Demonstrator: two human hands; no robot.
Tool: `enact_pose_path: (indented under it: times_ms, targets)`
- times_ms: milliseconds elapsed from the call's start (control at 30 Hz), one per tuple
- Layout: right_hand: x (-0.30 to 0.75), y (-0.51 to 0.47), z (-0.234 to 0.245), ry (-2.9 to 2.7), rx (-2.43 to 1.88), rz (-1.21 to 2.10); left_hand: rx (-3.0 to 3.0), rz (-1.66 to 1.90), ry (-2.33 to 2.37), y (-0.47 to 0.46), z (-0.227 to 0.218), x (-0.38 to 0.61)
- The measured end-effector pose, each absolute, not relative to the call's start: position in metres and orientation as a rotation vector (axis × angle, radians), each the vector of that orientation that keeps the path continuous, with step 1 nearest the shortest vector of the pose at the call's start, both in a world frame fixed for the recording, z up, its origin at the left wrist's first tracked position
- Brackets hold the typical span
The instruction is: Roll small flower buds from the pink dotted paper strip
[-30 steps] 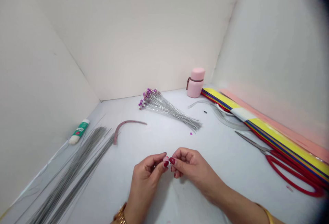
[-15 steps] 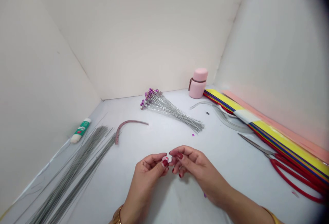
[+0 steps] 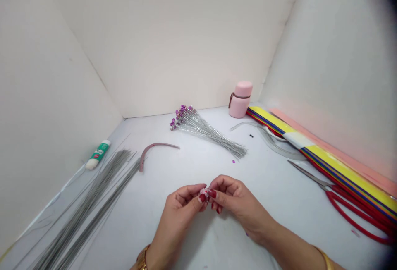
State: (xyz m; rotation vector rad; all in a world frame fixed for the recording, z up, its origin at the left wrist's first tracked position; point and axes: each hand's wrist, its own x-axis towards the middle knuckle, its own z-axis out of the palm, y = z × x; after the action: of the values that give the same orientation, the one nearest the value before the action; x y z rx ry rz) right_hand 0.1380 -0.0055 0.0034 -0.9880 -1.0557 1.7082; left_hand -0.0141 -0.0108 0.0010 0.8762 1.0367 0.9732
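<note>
A small shiny pink-and-white piece (image 3: 205, 192) sits between the fingertips of both hands, above the front middle of the table. My left hand (image 3: 185, 204) pinches it from the left with thumb and forefinger. From the right, my right hand (image 3: 231, 197) closes thumb and forefinger on its other side. Fingers cover most of the piece, so its exact kind cannot be made out. Beyond the hands lies a bundle of silver wire stems (image 3: 214, 135) with purple foil flower heads (image 3: 181, 115).
Grey wires (image 3: 89, 204) and a glue stick (image 3: 98, 154) lie at left, near a curved pink strip (image 3: 155, 146). A pink flask (image 3: 240, 99) stands at the back. Coloured paper strips (image 3: 328, 162), a clear curved strip (image 3: 279, 150) and red-handled scissors (image 3: 350, 208) occupy the right.
My right hand's fingertips have closed in from slightly apart and now grip the small piece together with my left. The view has shifted slightly.
</note>
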Motion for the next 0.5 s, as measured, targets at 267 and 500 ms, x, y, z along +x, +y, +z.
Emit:
enact_pose_path:
  times_ms: [267,500]
  targets:
    - [0.1394,-0.0053,0.0044,-1.097,-0.956,1.768,0.917,1.007,1.108,-0.0112,0.0047,-0.0122]
    - [0.1408,-0.0046,0.0084,-1.094,-0.992,1.736,0.945,0.995,1.038,-0.0142,0.0030,-0.0126]
